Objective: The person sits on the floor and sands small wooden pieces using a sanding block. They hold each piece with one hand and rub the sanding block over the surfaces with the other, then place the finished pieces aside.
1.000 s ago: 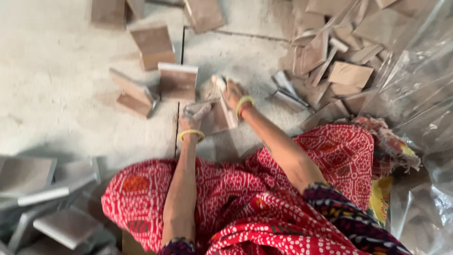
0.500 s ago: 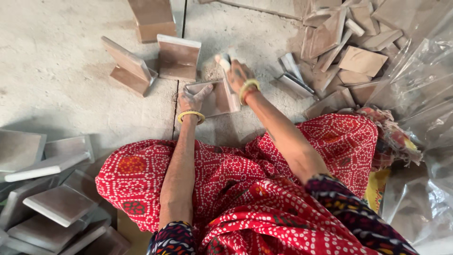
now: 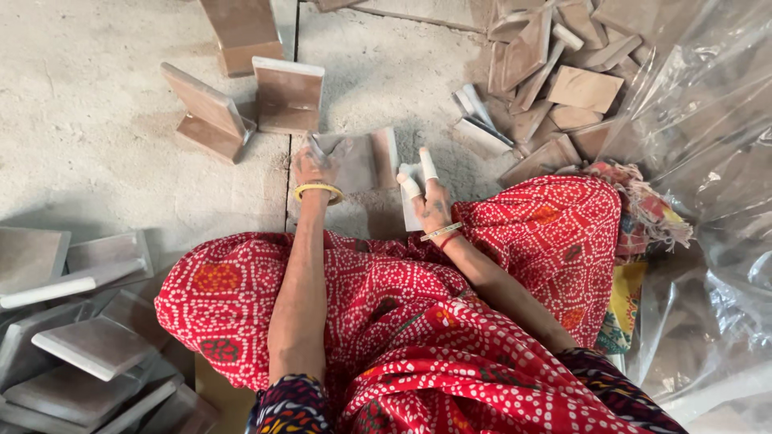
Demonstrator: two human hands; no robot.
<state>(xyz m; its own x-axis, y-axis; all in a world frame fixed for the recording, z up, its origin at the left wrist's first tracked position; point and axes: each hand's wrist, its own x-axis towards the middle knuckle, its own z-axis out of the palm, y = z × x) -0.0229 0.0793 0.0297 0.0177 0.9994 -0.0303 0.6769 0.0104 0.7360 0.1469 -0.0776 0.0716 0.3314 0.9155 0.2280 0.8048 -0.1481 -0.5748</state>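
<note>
My left hand (image 3: 315, 166), with a yellow bangle at the wrist, grips the left edge of a brown square tile (image 3: 366, 159) that lies on the concrete floor just beyond my knees. My right hand (image 3: 430, 197) has white tape on two fingers and a thin bangle. It is closed around a narrow pale tile (image 3: 408, 215) standing on edge at my right knee, a little right of the brown tile. My lap is covered by a red dotted cloth (image 3: 386, 305).
Two brown tiles (image 3: 288, 95) (image 3: 206, 111) stand propped on the floor ahead, a third (image 3: 241, 32) behind them. A heap of brown tiles (image 3: 555, 88) lies at the upper right beside clear plastic sheeting (image 3: 708, 161). Grey tiles (image 3: 88, 345) are stacked at the lower left.
My right hand has drawn back from the far right side of the brown tile towards my knee and now holds the pale tile. The left hand stays on the brown tile.
</note>
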